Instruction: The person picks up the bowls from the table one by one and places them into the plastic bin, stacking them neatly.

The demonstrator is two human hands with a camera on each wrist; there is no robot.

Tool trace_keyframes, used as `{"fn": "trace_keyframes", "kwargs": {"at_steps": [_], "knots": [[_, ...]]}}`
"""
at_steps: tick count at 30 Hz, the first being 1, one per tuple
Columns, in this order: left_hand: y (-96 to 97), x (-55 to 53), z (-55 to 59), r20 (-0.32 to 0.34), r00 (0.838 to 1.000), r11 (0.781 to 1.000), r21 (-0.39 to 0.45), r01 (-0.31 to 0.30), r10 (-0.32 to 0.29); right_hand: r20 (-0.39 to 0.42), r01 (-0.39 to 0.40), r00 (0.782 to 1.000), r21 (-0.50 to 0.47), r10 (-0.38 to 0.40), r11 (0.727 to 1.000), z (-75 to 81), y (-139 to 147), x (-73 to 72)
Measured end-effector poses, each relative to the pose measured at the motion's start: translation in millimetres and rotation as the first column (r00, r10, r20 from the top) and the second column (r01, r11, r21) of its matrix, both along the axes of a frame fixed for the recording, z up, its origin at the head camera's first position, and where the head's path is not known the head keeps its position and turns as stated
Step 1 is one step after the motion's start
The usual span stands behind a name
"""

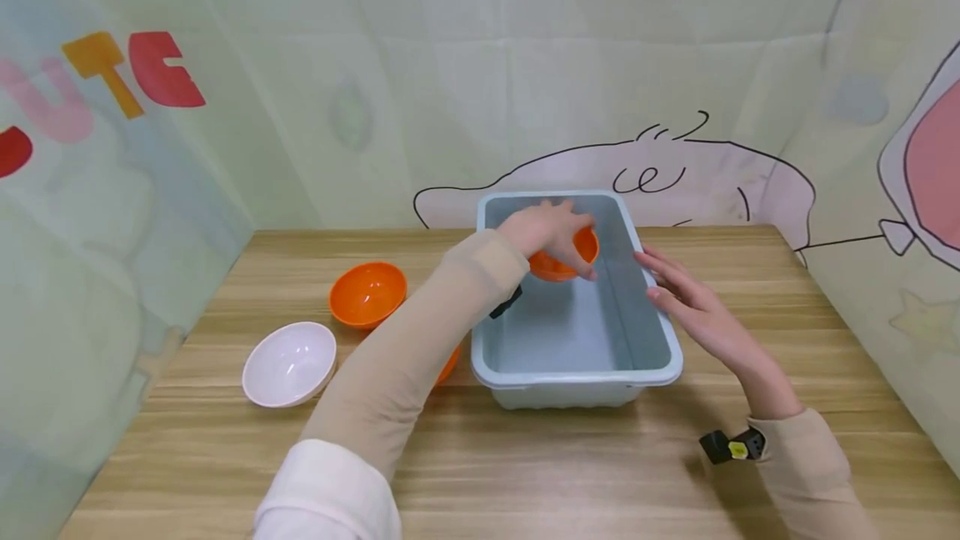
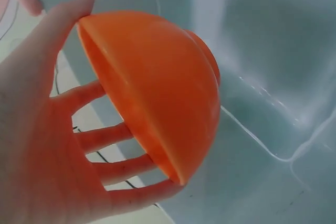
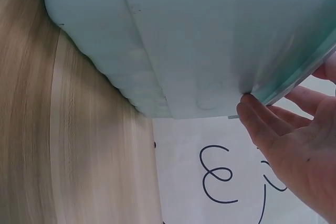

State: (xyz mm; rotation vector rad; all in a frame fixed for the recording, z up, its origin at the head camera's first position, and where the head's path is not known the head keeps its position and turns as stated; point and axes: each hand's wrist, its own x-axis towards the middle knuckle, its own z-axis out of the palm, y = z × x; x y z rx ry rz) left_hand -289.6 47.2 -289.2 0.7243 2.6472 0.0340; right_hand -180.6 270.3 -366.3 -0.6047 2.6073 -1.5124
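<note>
Three whole letters, a pink U (image 1: 71, 123), an orange T (image 1: 112, 73) and a red E (image 1: 157, 73), stand out on the creased, pale green backdrop (image 1: 300, 65) at far left. Below it spreads a wood-grain table (image 1: 562, 473), its streaks running roughly sideways, its back edge close to the backdrop. Near the table's left side sits a white bowl (image 1: 289, 365), with an open orange bowl (image 1: 367, 296) just behind and to its right. A tan sleeve (image 1: 390, 365) crosses the surface and partly hides another orange bowl (image 1: 450, 365) beside the bin. That sleeve leads to the left hand (image 1: 551, 232), inside the light blue plastic bin (image 1: 566, 396); its thumb and spread fingers grip the rim of the held orange bowl (image 1: 555, 269), whose hollow faces the palm. This bowl is within the bin, towards the back; whether it touches the floor there, I cannot tell. The right hand (image 1: 693, 307) rests its fingertips on the bin's right rim, fingers fairly straight and slightly apart. A black wrist camera (image 1: 731, 446) sits below that hand. Behind the bin, the backdrop shows a black-outlined cartoon figure (image 1: 705, 165), then a pink balloon (image 1: 937, 165) at far right.
</note>
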Motion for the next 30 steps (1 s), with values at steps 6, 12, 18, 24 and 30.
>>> {"fn": "trace_keyframes", "kwargs": {"at_steps": [6, 12, 18, 24, 30], "knots": [[6.5, -5.4, -3.4, 0.055, 0.998, 0.999, -0.046, 0.003, -0.001, -0.002, 0.001, 1.000, 0.000, -0.001, 1.000, -0.1, 1, 0.6], [13.9, -9.5, -7.4, 0.058, 0.998, 0.997, -0.075, 0.005, -0.001, -0.001, 0.019, 1.000, 0.007, -0.019, 1.000, -1.2, 2, 0.8], [22.8, -9.7, -11.5, 0.076, 0.997, 0.995, -0.097, 0.014, -0.007, -0.006, 0.011, 1.000, 0.003, -0.011, 1.000, -3.0, 2, 0.0], [27.5, -9.6, -16.6, 0.075, 0.997, 0.994, -0.110, 0.013, -0.004, -0.009, 0.003, 1.000, -0.009, -0.003, 1.000, -3.3, 2, -0.7], [29.5, -10.3, -22.7, 0.092, 0.996, 0.994, -0.113, -0.005, 0.016, -0.014, 0.012, 1.000, 0.014, -0.012, 1.000, -3.6, 2, -1.1]]}}
